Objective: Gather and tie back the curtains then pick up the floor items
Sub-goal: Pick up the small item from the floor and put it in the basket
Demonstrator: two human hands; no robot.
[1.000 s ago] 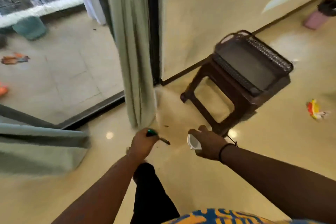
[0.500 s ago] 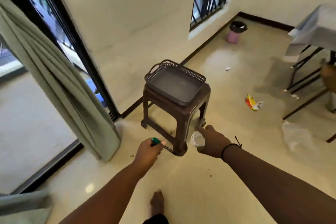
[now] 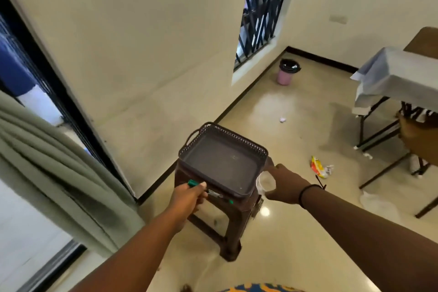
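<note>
While L hand (image 3: pixel 187 199) grips pen (image 3: pixel 203 187), R hand (image 3: pixel 284 185) clasps cup (image 3: pixel 265 184).

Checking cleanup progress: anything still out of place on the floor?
Yes. A yellow-red wrapper lies on the floor right of the stool, a crumpled white scrap sits nearer the pink bin, and a clear plastic bag lies near the table.

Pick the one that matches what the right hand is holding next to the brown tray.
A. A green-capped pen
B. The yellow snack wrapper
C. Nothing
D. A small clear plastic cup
D: the right hand grips a small clear plastic cup just off the brown tray on the stool.
</note>
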